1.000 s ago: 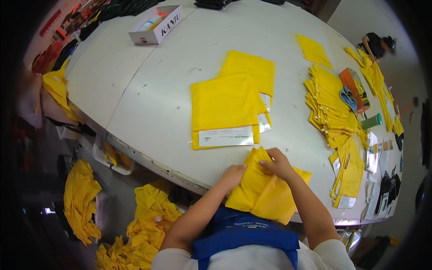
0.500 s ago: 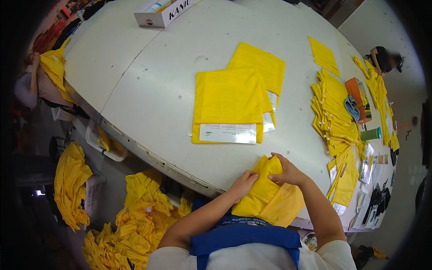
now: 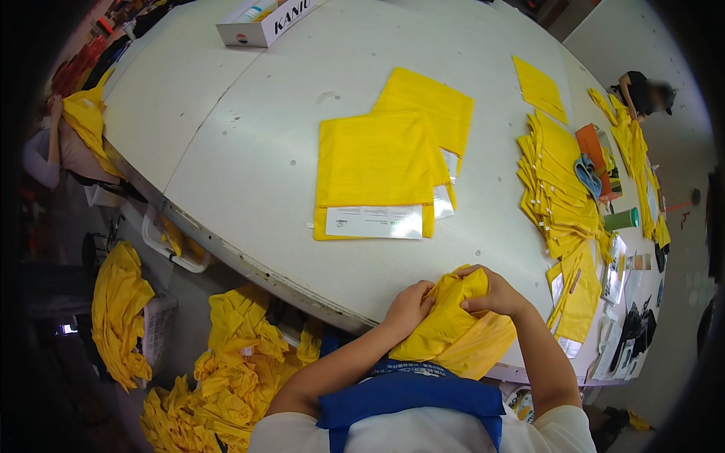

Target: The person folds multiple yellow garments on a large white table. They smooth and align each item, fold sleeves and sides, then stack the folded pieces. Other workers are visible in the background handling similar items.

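Both hands work one yellow garment (image 3: 453,332), bunched at the near edge of the white table (image 3: 249,151). Left hand (image 3: 408,306) is closed on the cloth's left side, fingers curled into the fabric. Right hand (image 3: 495,294) is pinched on the top of the bundle, thumb and fingers together on a fold. The lower part of the garment hangs off the table edge toward the person's blue apron (image 3: 408,396).

Judgement: the cloth looks gathered for folding or stuffing into a bag. To do it well, keep both hands clamped on the fabric, square the edges before flattening, and press out air so the bundle stays thin (a lumpy fold would not sit flat in a sleeve).

Further in on the table, just beyond the garment, lie two bagged yellow packs (image 3: 377,177), overlapping, the nearer one with a white label strip. To the right of those packs runs a long stack of yellow bags (image 3: 559,189). At the table's far left edge sits a white carton (image 3: 260,23). On the floor left of the table: a heap of loose yellow garments (image 3: 226,370).
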